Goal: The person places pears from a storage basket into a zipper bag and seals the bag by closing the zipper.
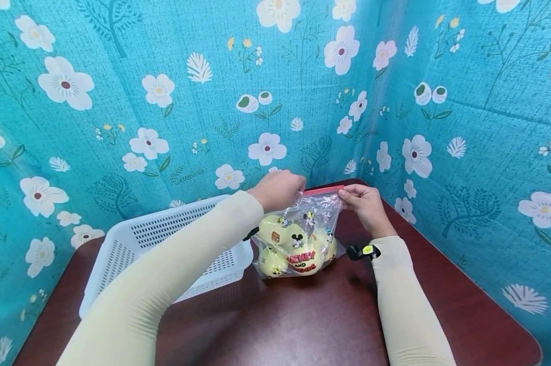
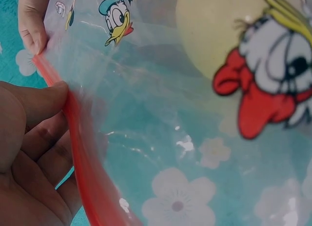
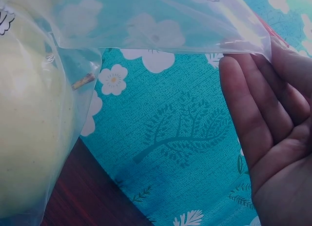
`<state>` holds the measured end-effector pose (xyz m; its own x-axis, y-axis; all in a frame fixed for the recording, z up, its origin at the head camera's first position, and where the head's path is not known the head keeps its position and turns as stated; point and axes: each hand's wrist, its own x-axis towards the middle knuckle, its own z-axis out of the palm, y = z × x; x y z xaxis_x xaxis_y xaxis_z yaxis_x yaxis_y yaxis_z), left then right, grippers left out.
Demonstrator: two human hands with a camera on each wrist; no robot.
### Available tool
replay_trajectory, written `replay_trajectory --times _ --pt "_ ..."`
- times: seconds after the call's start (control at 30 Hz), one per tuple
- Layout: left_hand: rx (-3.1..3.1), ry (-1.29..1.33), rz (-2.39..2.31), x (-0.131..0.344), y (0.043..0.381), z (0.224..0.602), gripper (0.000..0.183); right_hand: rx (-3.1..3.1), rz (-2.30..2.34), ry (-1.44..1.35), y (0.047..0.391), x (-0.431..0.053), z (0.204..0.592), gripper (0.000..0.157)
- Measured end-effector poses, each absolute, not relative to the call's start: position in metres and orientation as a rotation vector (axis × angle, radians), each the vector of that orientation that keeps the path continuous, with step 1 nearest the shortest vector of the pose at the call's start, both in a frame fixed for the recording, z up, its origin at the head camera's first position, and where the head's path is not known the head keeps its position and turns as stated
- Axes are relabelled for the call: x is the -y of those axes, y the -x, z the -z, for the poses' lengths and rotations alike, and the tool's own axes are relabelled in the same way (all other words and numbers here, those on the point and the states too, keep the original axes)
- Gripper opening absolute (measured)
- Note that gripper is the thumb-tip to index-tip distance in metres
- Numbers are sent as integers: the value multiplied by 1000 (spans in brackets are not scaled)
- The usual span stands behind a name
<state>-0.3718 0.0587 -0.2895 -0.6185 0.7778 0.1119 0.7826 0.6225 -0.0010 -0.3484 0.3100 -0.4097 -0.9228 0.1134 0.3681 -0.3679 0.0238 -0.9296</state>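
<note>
A clear zip bag [image 1: 326,207] with cartoon prints and a red zip strip [image 1: 323,190] stands on the table. Inside it are several round, pale yellow-green fruits [image 3: 24,113]; one shows a short brown stem in the right wrist view. My left hand [image 1: 280,189] pinches the strip between thumb and fingers, as the left wrist view shows. At the strip's far right end, my right hand [image 1: 366,206] pinches the bag's corner, its other fingers behind the plastic. The strip is stretched between both hands. Whether the zip is fully closed cannot be made out.
A white perforated plastic basket [image 1: 119,229] sits to the left of the bag, partly hidden by my left sleeve. Dark red-brown table [image 1: 275,325] lies under both. Teal flowered cloth [image 1: 188,117] hangs behind and along the right side.
</note>
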Motion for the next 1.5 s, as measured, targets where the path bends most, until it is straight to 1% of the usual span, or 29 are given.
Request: replay_trajectory --times 0.67,0.93,1.33,1.5 --pt "2730 1337 81 -51 375 291 11 1994 -1946 -227 348 -309 410 31" --pt "2731 1323 62 -49 375 291 9 2007 -1941 -183 349 -309 409 35" --pt "2731 1319 43 -46 372 289 8 1954 -1971 -251 351 -311 412 25" --pt "2721 1322 49 -45 372 291 7 1982 -1947 -204 351 -310 413 32"
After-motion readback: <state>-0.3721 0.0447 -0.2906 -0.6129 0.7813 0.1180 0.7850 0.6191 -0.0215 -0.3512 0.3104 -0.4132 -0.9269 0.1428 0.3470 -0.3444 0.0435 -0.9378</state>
